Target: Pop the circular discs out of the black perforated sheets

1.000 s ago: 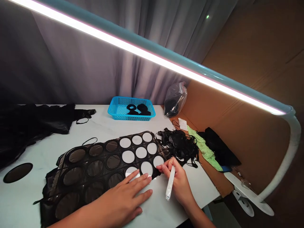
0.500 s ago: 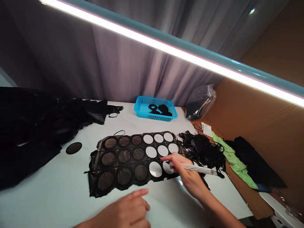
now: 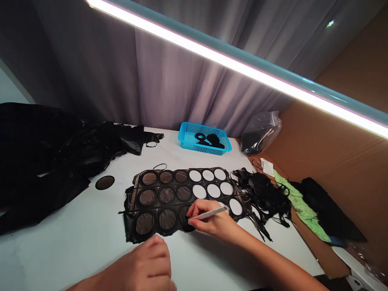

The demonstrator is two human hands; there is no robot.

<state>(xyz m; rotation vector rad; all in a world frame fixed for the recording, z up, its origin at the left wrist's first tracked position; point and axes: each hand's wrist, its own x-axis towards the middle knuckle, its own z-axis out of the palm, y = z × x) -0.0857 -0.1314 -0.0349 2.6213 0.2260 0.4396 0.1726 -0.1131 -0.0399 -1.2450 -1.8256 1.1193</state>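
Observation:
A black sheet [image 3: 157, 208] with rows of round rings lies on the white table. The rings on its left are filled with dark film [image 3: 166, 218]; several on the right are white openings [image 3: 199, 191]. My right hand [image 3: 212, 218] pinches a slim white pen-like tool [image 3: 210, 213], its tip at a dark ring in the near row. That hand covers part of the row. In front of the sheet, apart from it, my left hand [image 3: 148, 264] is curled closed; what is inside it, if anything, is hidden. A loose dark disc [image 3: 104, 182] lies left of the sheet.
A blue basket [image 3: 204, 139] with black pieces stands at the back. Tangled black scraps [image 3: 262, 190] lie right of the sheet, near a green cloth [image 3: 300, 208] and a clear bag [image 3: 261, 133]. Black material [image 3: 54, 161] is heaped on the left. A bright tube light [image 3: 227, 60] hangs above.
My right hand has moved left from the white openings to a dark ring, with the tool's end now turned toward the sheet. My left hand's index finger, stretched out before, is now curled in.

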